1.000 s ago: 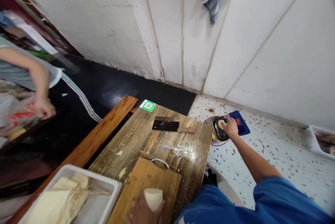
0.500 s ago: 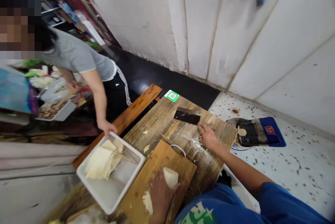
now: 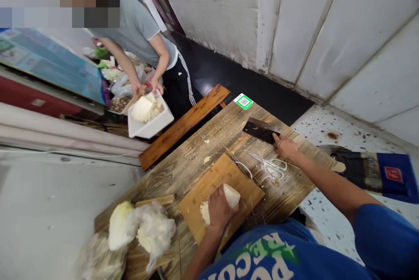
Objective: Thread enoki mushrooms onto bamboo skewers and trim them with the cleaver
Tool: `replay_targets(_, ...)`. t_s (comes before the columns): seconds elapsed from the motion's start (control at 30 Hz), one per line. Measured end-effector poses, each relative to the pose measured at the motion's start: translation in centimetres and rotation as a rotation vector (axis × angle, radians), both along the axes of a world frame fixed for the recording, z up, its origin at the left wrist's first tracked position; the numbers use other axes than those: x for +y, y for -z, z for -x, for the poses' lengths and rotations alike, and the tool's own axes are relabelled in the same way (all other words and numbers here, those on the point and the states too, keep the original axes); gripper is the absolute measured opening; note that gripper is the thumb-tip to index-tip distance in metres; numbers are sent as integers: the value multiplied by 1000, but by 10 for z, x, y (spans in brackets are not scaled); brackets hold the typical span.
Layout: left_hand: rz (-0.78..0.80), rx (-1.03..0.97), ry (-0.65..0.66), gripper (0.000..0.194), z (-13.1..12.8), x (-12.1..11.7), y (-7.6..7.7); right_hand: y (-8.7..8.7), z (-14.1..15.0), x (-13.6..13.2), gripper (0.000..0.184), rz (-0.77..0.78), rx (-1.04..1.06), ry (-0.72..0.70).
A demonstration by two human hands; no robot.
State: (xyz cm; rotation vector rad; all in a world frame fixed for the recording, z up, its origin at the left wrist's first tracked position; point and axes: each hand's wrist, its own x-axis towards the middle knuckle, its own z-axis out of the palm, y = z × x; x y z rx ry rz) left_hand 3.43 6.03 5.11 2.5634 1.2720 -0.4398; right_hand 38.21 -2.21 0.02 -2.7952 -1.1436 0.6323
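My left hand (image 3: 220, 208) is closed over a pale folded block (image 3: 231, 196), which looks like tofu sheets, on the wooden cutting board (image 3: 244, 175). Next to its fingers lies a small pile of pale shreds (image 3: 205, 212). Farther right, my right hand (image 3: 286, 147) grips the handle end of a dark cleaver (image 3: 260, 130) lying flat on the table (image 3: 193, 153). Most of that handle is hidden under the fingers. Below this hand are green-handled scissors (image 3: 275, 167).
A co-worker (image 3: 153, 49) holds a white tub (image 3: 153, 127) of pale sheets and shreds beyond the wooden bench (image 3: 183, 127). Plastic bags (image 3: 157, 230) and a cabbage (image 3: 121, 225) sit at the table's near left. A blue package (image 3: 393, 175) lies on the right.
The co-worker has lifted the white tub off the table side and drawn it away, now with both hands. My right hand has come onto the cleaver's handle. My left hand stays on the block.
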Motion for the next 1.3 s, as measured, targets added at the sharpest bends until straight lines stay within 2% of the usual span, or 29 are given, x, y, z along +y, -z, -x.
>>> replay_targets(0.1,-3,-6,21,81,-1,7,-3,-12,1,0,64,-72,17,82)
replay_targets(0.23,-22,-6,76,81,-10,16,-7,-34,19,-8,52,-213,132,209)
replay_targets(0.37,-20,3,165,79,-21,26,-5,-51,62,-16,50,-381,424,260)
replay_targets(0.47,-18,4,190,86,-22,31,-4,-57,101,-20,45,-464,651,292)
replay_targets(0.6,-27,-14,198,95,-16,32,-3,-56,140,-27,38,-510,885,389)
replay_targets(0.7,-4,-53,202,105,-10,31,-1,-52,154,-37,37,-517,1120,535)
replay_targets(0.77,24,-97,209,109,-7,32,1,-47,158,-42,37,-512,1140,583)
replay_targets(0.87,33,-162,238,92,-6,33,0,-42,160,-46,37,-506,1095,636)
replay_targets(1.0,-62,-226,241,70,-10,31,-5,-41,160,-49,39,-510,1157,681)
replay_targets(1.17,-186,-293,162,54,-11,30,-11,-40,159,-53,41,-528,1128,672)
replay_targets(1.3,-230,-279,107,51,-5,34,-12,-37,162,-55,42,-534,1143,669)
